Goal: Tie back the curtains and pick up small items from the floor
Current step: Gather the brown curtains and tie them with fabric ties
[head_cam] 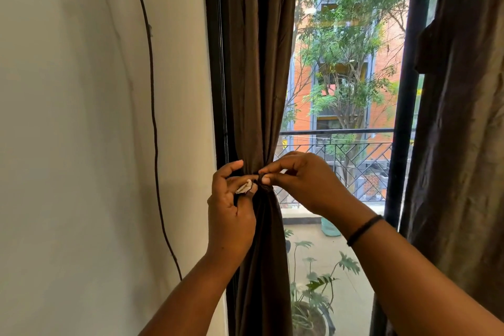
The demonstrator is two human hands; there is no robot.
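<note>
A dark brown curtain (259, 76) hangs at the left side of the window and is gathered into a tight waist at mid height. A brown tie band (264, 182) circles that waist. My left hand (231, 207) pinches the band's left end, and a small whitish scrap (244, 187) shows between its fingers. My right hand (305, 180) grips the band's other end right at the gather, fingertips touching those of the left hand. A second brown curtain (461, 144) hangs loose at the right edge of the view.
A white wall (81, 144) fills the left, with a dark cable (154, 117) running down it. The black window frame (403, 117) stands between the curtains. Outside are a balcony railing (341, 150) and a potted plant (313, 294).
</note>
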